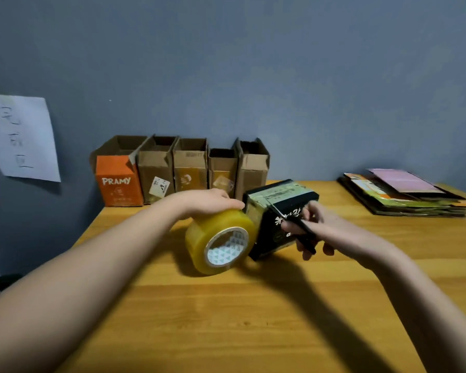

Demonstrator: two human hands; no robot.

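The wooden table (226, 319) carried the work near its middle, with a row of open cartons (180, 168) against the wall behind and flattened cartons (404, 195) stacked far right. The tape roll (199, 238) stood on edge, touching the black box (269, 227). The box was tipped onto a corner, probably to keep the strip taut. The left hand (213, 201) curled over the roll's top, pinning it. The right hand (326, 227) gripped the scissors (307, 235), blade across the box's top edge to cut the strip.
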